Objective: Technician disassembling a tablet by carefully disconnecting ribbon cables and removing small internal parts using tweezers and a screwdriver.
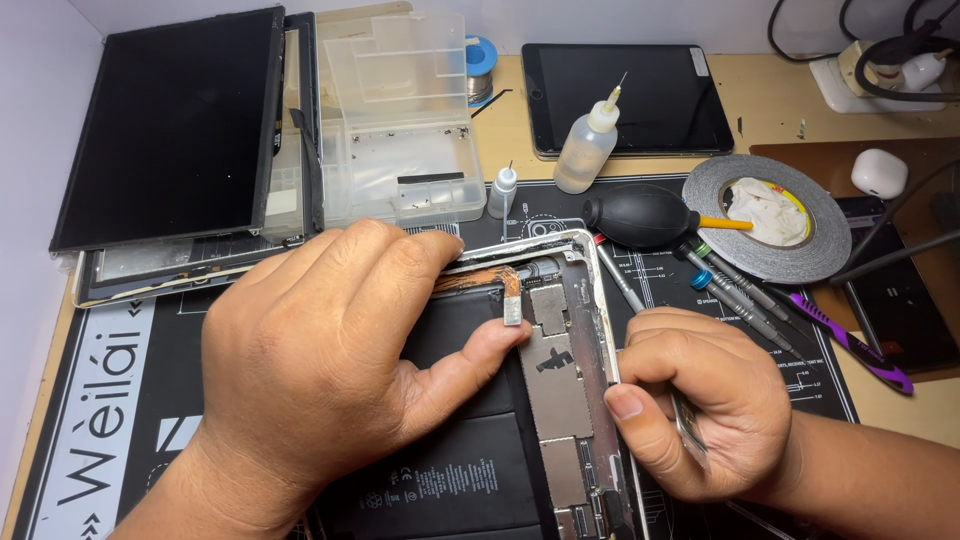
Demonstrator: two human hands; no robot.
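Silver-rimmed and lying face-open, a disassembled tablet shell point(560, 400) sits in the middle of a black printed work mat point(120, 400) on the surface, showing dark battery cells, a strip of metal-shielded circuit board and a copper-coloured flex cable. The left hand point(330, 350) rests flat and spread over the battery, seemingly steadying the shell, its thumb beside the cable's end. The right hand point(700, 400) is curled closed around a slim metal tool point(690, 425) at the shell's right rim.

Two bottles point(587, 145), two tablets point(628, 97), three screwdrivers point(735, 290).
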